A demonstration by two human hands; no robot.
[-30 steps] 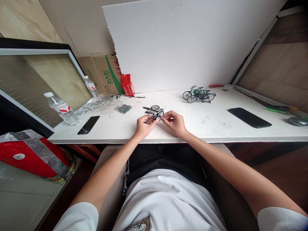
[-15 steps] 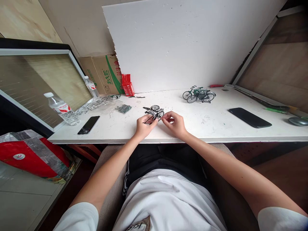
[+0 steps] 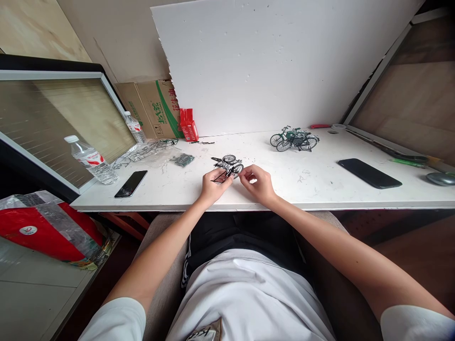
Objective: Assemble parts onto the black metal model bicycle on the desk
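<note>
Near the front edge of the table, my left hand point(image 3: 212, 187) is closed around a partly built black model bicycle point(image 3: 237, 169). Its spoked wheel points toward my right hand. Fingertips of my right hand point(image 3: 259, 183) are pinched together right beside that wheel; anything between them is too small to make out. Just beyond the held model lie a loose spoked wheel point(image 3: 229, 159) and other small black and silver parts, partly hidden by it. Two finished-looking model bicycles point(image 3: 297, 140), dark green and black, stand upright farther back on the right.
On the white table point(image 3: 170, 192) are a phone point(image 3: 131, 184), a water bottle point(image 3: 93, 162), a bag of small parts point(image 3: 184, 160), part frames point(image 3: 151, 150) and a red box point(image 3: 188, 125). At right lie a black flat object point(image 3: 369, 173) and a computer mouse point(image 3: 441, 178).
My right hand has shifted very slightly beside the wheel. My left hand still holds the model bicycle in nearly the same place.
</note>
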